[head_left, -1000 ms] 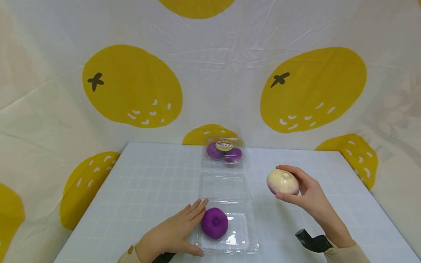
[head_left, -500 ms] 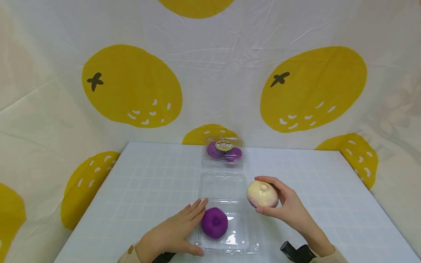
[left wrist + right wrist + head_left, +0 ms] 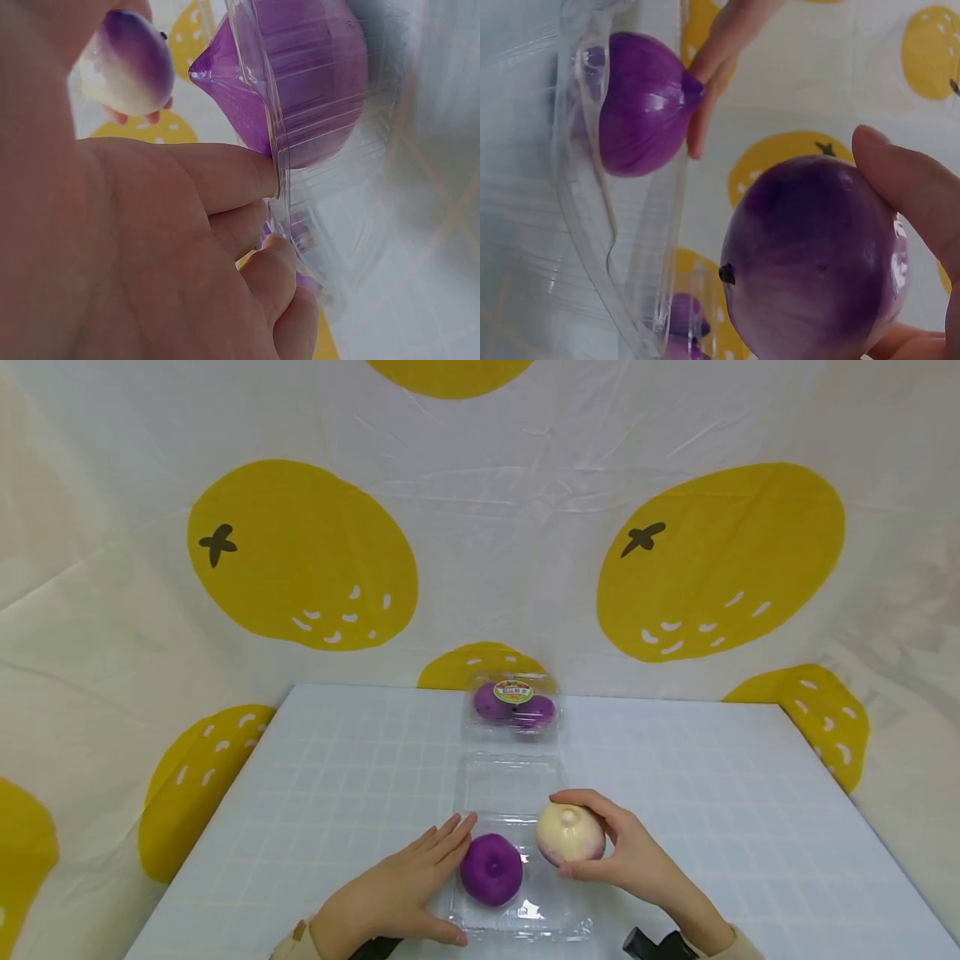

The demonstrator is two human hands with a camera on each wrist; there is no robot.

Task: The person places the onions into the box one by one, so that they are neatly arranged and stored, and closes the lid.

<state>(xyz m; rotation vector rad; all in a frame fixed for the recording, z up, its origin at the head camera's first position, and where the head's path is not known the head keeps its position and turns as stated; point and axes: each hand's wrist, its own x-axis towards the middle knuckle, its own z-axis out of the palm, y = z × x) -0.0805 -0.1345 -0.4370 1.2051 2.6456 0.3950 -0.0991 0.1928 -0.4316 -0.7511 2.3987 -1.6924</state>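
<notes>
A clear plastic clamshell box (image 3: pixel 555 910) lies open on the table, its lid (image 3: pixel 510 781) folded back. In its left half sits a purple onion (image 3: pixel 491 870) with a pointed tip. My left hand (image 3: pixel 397 887) rests at the box's left side, fingers straight. In the left wrist view its fingertips (image 3: pixel 259 180) touch the rim. My right hand (image 3: pixel 633 858) grips a round, glossy cream-and-purple fruit or vegetable (image 3: pixel 570 833) between thumb and fingers. It is held above the right half of the box; in the right wrist view it hangs clear of the rim, with a small dark stub (image 3: pixel 727 274).
Behind the open lid stands a second clear box (image 3: pixel 517 727), closed, with purple onions inside and a label on top. A pale checked cloth covers the table (image 3: pixel 360 760). A white backdrop (image 3: pixel 510 552) with yellow fruit prints hangs beyond the table's far edge.
My right hand has moved left and nearer with the cream-and-purple thing, from beside the box to over its right half. The left hand and the purple onion have stayed put.
</notes>
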